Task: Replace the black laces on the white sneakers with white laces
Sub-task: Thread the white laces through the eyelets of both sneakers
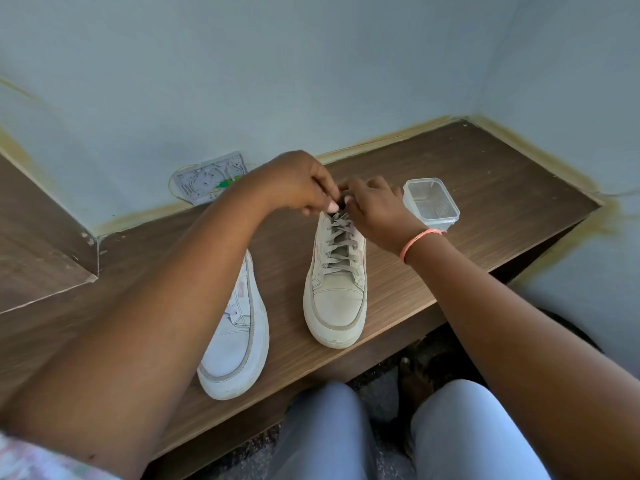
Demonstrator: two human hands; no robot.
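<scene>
Fingers of the left hand [298,183] and right hand [375,206] curl together, pinching the pale lace [337,240] at the right sneaker's [336,299] top eyelets on the wooden shelf [450,188].

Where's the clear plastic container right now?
In the head view, the clear plastic container sits on the wooden shelf, right of the laced sneaker, beside the right hand.

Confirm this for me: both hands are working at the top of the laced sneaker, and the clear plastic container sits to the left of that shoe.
One detail is wrong. The head view shows the clear plastic container to the right of the laced sneaker, not the left. The rest holds: the left hand and right hand both work at the top of that shoe.
</scene>
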